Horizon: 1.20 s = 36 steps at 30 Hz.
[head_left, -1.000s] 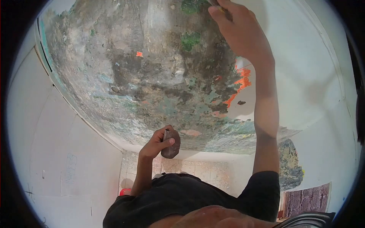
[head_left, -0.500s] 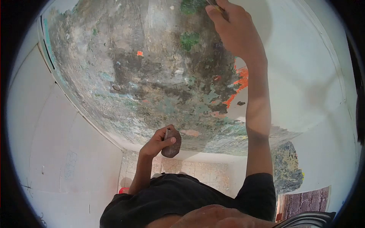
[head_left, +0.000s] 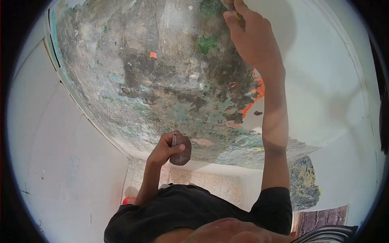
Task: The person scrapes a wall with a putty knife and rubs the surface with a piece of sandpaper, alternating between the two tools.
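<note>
My left hand (head_left: 162, 150) is low in the view, in front of the wall's lower edge. Its thumb presses a flat, dark brown piece with angled corners (head_left: 183, 153) against the fingers; it looks like folded sandpaper. My right arm stretches up, and the right hand (head_left: 255, 38) is closed around a slim hand tool like a scraper (head_left: 236, 10), cut off by the top of the view. That hand overlaps the border between the bare, mottled wall (head_left: 162, 77) and its smooth white part (head_left: 316, 60).
Orange paint (head_left: 256, 95) shows along the edge of the white coat, behind my right forearm. On the left stands a pale panel (head_left: 73, 162). A speckled tiled floor (head_left: 210, 184) lies below, with a red thing (head_left: 129, 201) by my left elbow. A rough grey patch (head_left: 304, 182) is at the right.
The view has shifted slightly against the wall. My right hand and its tool sit a little lower and further right; my left hand has moved slightly left, still holding the brown piece.
</note>
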Motion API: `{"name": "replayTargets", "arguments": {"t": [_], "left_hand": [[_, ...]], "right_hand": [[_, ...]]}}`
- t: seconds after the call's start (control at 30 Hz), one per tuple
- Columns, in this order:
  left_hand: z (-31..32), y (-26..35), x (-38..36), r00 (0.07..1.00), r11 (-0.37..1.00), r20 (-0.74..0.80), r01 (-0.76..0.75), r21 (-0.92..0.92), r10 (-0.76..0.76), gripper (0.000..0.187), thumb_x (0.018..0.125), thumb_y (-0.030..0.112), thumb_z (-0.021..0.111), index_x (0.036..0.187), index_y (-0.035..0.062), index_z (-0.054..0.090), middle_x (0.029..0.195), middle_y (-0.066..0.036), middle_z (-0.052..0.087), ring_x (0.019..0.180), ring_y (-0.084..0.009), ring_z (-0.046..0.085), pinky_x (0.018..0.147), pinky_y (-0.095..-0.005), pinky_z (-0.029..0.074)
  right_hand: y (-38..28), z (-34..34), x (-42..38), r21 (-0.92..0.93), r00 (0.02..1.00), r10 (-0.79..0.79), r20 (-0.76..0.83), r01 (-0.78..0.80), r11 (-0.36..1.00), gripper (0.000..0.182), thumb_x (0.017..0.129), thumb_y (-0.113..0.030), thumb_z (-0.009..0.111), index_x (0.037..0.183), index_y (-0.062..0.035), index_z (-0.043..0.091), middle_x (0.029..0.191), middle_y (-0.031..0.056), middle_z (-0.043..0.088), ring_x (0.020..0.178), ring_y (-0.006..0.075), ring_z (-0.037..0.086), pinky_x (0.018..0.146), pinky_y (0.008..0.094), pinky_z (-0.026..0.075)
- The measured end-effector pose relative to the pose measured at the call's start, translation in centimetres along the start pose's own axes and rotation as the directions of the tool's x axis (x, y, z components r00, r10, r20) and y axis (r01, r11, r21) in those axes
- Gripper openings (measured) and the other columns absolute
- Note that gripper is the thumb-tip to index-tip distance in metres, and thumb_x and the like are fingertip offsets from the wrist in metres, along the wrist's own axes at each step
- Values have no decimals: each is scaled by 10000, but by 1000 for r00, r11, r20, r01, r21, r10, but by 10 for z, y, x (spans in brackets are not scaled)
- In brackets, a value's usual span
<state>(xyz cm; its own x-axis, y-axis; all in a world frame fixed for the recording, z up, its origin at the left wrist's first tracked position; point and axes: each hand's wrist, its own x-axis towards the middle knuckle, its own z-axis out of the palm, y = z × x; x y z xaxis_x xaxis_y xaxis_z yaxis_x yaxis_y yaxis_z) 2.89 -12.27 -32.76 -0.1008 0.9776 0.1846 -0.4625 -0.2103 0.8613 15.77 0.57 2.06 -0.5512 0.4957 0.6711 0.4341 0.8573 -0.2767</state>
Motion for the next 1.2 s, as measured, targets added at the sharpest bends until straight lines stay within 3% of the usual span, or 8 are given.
{"name": "replayTargets", "arguments": {"t": [0.2, 0.4, 0.7, 0.77, 0.9, 1.0, 1.1, 1.2], "left_hand": [[2, -5, 9, 992, 996, -123, -33, -83, 23, 189, 853, 132, 736, 969, 42, 615, 866, -10, 660, 755, -82, 619, 682, -266, 526], [1, -8, 10, 984, 994, -176, -10, -112, -10, 242, 901, 196, 695, 1054, 26, 619, 904, -34, 674, 786, -90, 642, 697, -268, 550], [0, -4, 7, 975, 990, -214, 37, -136, -65, 236, 936, 197, 645, 1080, 15, 608, 930, -55, 681, 789, -114, 666, 691, -285, 573], [-2, -3, 5, 973, 988, -221, 37, -153, -71, 239, 935, 196, 646, 1083, 14, 606, 932, -55, 681, 795, -114, 666, 698, -286, 572], [-3, -2, 3, 973, 986, -224, 14, -166, -51, 229, 936, 193, 644, 1072, 14, 604, 934, -54, 678, 800, -114, 664, 703, -284, 568], [-6, -4, 4, 974, 989, -212, 43, -141, -72, 220, 939, 187, 638, 1074, 16, 606, 943, -51, 677, 813, -114, 661, 709, -280, 563], [-1, -3, 6, 981, 983, -183, 26, -182, -60, 218, 940, 177, 635, 1088, 19, 608, 958, -48, 679, 833, -112, 659, 730, -280, 558], [1, -4, 6, 983, 981, -166, 43, -191, -76, 214, 940, 166, 634, 1096, 21, 610, 968, -47, 681, 844, -113, 659, 752, -283, 557]], "right_hand": [[9, 10, 15, 141, 990, -100, -99, 114, 983, 505, 963, -190, 487, 1378, 89, 417, 700, 203, 586, 594, 218, 570, 616, 356, 452], [-1, 3, 4, 86, 1000, -17, 18, 15, 996, 497, 965, -188, 492, 1370, 91, 423, 734, 214, 599, 617, 251, 578, 630, 362, 457], [3, 25, 7, 9, 972, -127, -195, 132, 991, 483, 972, -168, 476, 1381, 81, 412, 747, 252, 609, 650, 330, 612, 638, 394, 461], [-22, 2, 0, 84, 997, 75, -20, -73, 994, 486, 971, -166, 477, 1386, 76, 407, 778, 262, 623, 675, 359, 618, 654, 410, 466], [-18, 11, -5, -30, 996, 89, -18, -89, 996, 475, 967, -174, 479, 1364, 82, 430, 792, 270, 638, 705, 398, 626, 678, 455, 482], [3, 33, 3, -181, 951, -192, -242, 150, 972, 451, 964, -183, 474, 1324, 88, 469, 783, 275, 640, 739, 425, 630, 696, 480, 493], [-15, 29, -6, -155, 993, 34, -115, -52, 987, 436, 953, -179, 471, 1288, 98, 494, 797, 286, 643, 769, 449, 629, 727, 506, 502], [-8, 45, 3, -213, 981, -31, -193, -11, 977, 435, 938, -161, 477, 1281, 107, 496, 822, 295, 645, 790, 453, 633, 751, 508, 504]]}}
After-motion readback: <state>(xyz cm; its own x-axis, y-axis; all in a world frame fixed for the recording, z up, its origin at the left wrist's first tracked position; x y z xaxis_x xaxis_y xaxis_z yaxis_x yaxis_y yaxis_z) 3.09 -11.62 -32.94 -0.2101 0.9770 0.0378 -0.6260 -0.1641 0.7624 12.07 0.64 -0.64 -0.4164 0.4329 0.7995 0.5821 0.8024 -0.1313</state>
